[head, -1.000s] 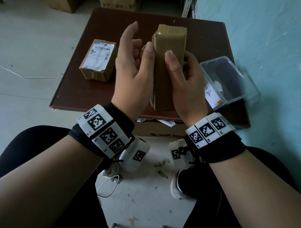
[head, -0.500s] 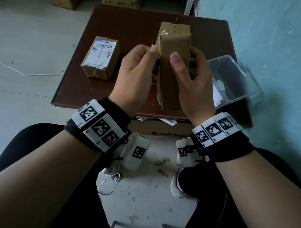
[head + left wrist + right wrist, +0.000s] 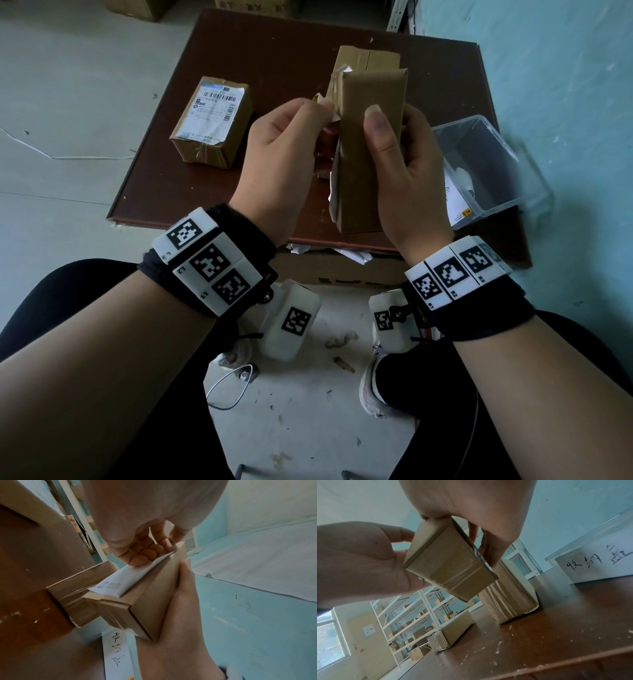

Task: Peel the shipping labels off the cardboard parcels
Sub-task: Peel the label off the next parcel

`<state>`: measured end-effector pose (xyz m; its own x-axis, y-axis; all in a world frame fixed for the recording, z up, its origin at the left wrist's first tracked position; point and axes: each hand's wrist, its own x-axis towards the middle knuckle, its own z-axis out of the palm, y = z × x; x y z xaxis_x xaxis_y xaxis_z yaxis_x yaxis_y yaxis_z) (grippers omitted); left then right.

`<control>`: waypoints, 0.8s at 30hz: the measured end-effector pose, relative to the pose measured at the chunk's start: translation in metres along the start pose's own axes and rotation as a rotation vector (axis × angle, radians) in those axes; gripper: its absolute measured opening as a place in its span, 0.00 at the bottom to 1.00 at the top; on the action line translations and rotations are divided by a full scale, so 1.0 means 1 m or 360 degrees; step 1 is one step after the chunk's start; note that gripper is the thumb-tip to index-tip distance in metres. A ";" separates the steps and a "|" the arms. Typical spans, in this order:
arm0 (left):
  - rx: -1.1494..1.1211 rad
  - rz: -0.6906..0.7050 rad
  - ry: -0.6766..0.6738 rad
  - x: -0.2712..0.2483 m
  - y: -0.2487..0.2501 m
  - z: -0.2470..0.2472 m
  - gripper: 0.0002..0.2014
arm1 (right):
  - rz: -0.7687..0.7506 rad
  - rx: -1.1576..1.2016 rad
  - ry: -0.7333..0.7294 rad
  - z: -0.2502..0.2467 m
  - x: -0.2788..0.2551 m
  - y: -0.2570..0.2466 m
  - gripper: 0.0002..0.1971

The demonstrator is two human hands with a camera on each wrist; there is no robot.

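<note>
Brown table (image 3: 239,48); right hand (image 3: 404,164) grip clasps parcel (image 3: 363,154), left hand (image 3: 284,150) grip pinches label (image 3: 123,578) edge.

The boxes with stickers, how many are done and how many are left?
None looks finished yet. The right hand holds one parcel while the left hand pinches its white label, partly lifted off. The parcel on the table still has its label on. Another parcel behind shows no label from here.

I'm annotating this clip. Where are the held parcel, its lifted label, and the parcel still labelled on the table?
held parcel (image 3: 368,154), head view, bare brown face.
lifted label (image 3: 120,580), left wrist view, white middle.
labelled parcel (image 3: 212,120), head view, label.
</note>
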<state>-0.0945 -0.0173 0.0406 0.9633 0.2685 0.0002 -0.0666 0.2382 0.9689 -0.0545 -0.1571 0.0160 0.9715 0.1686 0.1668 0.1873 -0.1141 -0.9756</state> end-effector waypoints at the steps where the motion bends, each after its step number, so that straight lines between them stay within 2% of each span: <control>1: -0.0020 -0.0003 0.0017 0.001 -0.001 0.000 0.15 | 0.0022 0.0020 -0.0007 0.001 0.000 0.000 0.24; 12: -0.0071 0.0006 0.0046 0.003 -0.007 0.004 0.17 | 0.0160 0.0125 -0.0061 -0.001 0.002 0.001 0.18; 16: -0.0069 0.0022 0.0072 0.004 -0.008 0.003 0.17 | 0.0205 0.0166 -0.0091 -0.001 0.002 -0.002 0.13; 19: -0.0082 0.0028 0.0077 0.004 -0.010 0.002 0.20 | 0.0247 0.0205 -0.0115 -0.002 0.002 -0.004 0.15; 24: -0.0115 0.0034 0.0084 0.007 -0.011 0.000 0.18 | 0.0301 0.0296 -0.0160 0.000 0.001 -0.002 0.19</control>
<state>-0.0870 -0.0185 0.0299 0.9466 0.3224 0.0058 -0.1074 0.2984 0.9484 -0.0536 -0.1562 0.0179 0.9656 0.2589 -0.0263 -0.0345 0.0272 -0.9990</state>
